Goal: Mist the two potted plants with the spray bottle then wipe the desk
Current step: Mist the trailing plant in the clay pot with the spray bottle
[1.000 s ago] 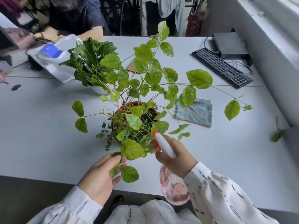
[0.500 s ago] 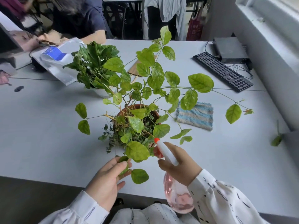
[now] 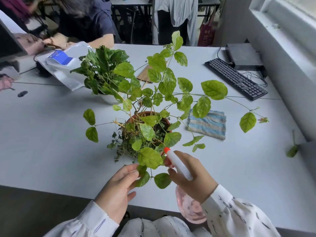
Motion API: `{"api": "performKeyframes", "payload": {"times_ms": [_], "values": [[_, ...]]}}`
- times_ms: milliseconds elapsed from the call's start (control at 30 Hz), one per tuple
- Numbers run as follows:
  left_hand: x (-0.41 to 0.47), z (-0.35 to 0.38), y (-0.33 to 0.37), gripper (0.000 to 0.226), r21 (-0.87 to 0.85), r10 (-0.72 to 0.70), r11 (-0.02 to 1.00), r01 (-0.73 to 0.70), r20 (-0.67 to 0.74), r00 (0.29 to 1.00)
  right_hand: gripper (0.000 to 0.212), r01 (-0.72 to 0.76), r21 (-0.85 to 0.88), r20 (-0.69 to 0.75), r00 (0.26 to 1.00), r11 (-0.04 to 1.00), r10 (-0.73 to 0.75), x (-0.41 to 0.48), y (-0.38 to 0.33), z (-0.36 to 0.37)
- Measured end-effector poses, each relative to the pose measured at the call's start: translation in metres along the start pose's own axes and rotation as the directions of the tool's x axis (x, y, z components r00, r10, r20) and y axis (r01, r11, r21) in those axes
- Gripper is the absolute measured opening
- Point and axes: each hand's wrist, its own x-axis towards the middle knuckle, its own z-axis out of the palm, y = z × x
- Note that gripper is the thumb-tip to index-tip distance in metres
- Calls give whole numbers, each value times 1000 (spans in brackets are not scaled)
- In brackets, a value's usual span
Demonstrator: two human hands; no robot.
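While your right hand (image 3: 193, 180) grips the spray bottle (image 3: 177, 164) with fingers curled round its white head, your left hand (image 3: 118, 187) is loosely spread, fingertips touching a low leaf. The terracotta pot (image 3: 166, 121) holds soil and a thin-stemmed plant (image 3: 169, 81) with light green leaves. Behind it, the white pot (image 3: 109, 99) holds a darker leafy plant (image 3: 102, 65). The bottle's pink body is translucent; fill level can't be told. It's held over the near bench (image 3: 51, 142) edge. Its long axis runs from the pink body low by your lap up-left to the orange nozzle (image 3: 166, 149), which points into the terracotta pot's foliage. A striped cloth (image 3: 207, 124) lies right of that pot, with a keyboard (image 3: 236, 78) farther back. Versus half a second ago, the bottle, both hands, the pots and the cloth sit about the same.
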Motion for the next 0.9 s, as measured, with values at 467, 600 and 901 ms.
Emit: {"api": "performKeyframes", "payload": {"times_ms": [467, 600, 901], "values": [[5, -22, 18, 24, 47, -7, 999, 4, 45, 999, 10, -17, -104, -20, 1000, 994, 15, 33, -35, -17], [16, -33, 31, 24, 73, -34, 997, 29, 75, 997, 14, -46, -5, -70, 997, 999, 46, 33, -46, -23], [38, -60, 61, 24, 112, -111, 990, 90, 196, 974, 17, -164, -221, -14, 986, 961, 165, 51, -79, -30]]}}
